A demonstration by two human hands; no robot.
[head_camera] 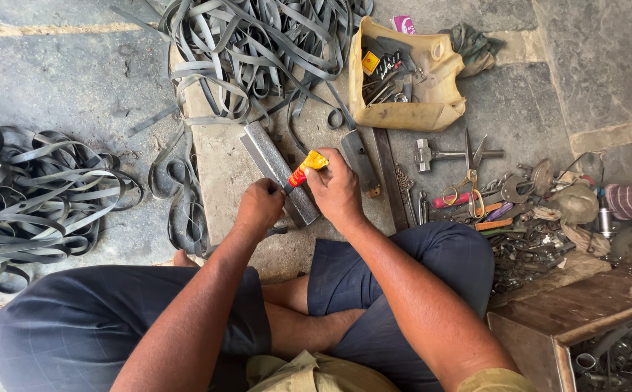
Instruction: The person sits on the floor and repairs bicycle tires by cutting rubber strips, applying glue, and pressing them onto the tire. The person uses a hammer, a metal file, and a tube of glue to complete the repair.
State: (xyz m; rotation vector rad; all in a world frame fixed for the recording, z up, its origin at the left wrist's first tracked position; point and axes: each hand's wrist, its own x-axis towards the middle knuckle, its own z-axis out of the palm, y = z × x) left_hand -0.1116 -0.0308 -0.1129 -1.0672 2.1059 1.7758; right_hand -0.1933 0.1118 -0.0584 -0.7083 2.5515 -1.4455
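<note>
The fingers of the right hand (336, 190) pinch the upper end of a small yellow and red tube (306, 167), and the fingers of the left hand (259, 207) close tightly on its lower, red end, so both hands are shut on the same tube. It sits tilted between them, just above a flat grey metal bar (278, 171) that lies slantwise on a stone slab (218, 156) set on the floor in front of the person's crossed legs.

Whether the tube's cap is on or off cannot be told; the left fingers hide that end. If it holds glue and is open, a hard squeeze would likely push the contents onto the fingers or the slab instead of a chosen spot, and a tube gripped at both ends could also kink or split.

Further out, heaps of black rubber strips (251, 43) spread across the slab's far end and the floor at left. To the right lie a chisel-like blade (358, 151), a hammer (426, 154), scissors (468, 190) and a cut plastic can (410, 80) full of small tools. A wooden box (584, 305) stands near the right knee.
</note>
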